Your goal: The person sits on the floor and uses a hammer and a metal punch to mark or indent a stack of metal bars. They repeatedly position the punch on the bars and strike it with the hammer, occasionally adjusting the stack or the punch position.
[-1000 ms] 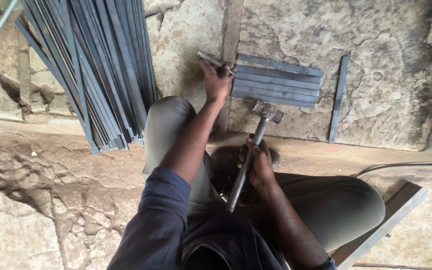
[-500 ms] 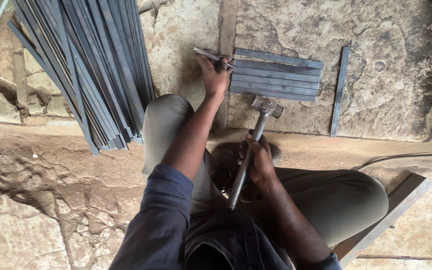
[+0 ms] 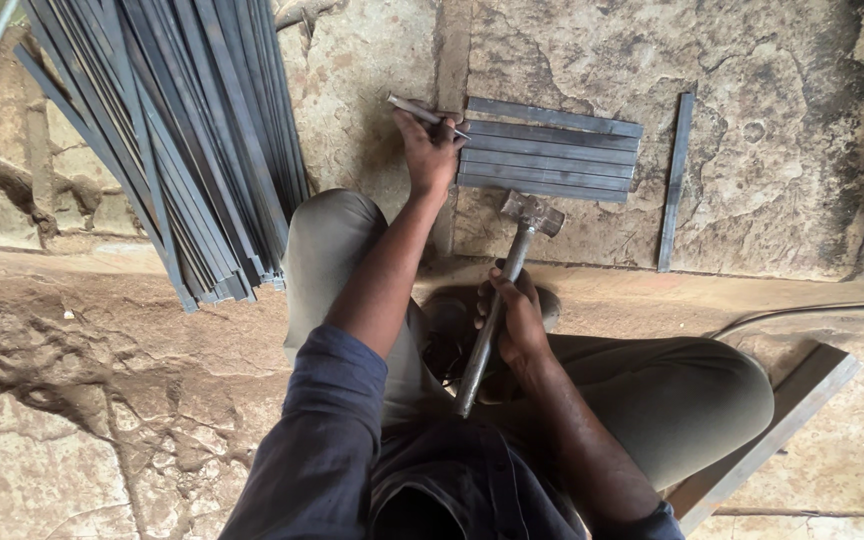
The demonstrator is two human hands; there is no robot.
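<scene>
Rough stone floor [image 3: 782,150] fills the view, with a bundle of long strips [image 3: 167,150] lying at the left. Left hand [image 3: 430,150] pinches a thin metal punch [image 3: 422,110], fingers closed round it, at the left end of a row of short strips [image 3: 552,150]. Right hand [image 3: 514,320] grips a hammer [image 3: 500,290], its head just below that row. One single strip [image 3: 674,180] lies apart at right
</scene>
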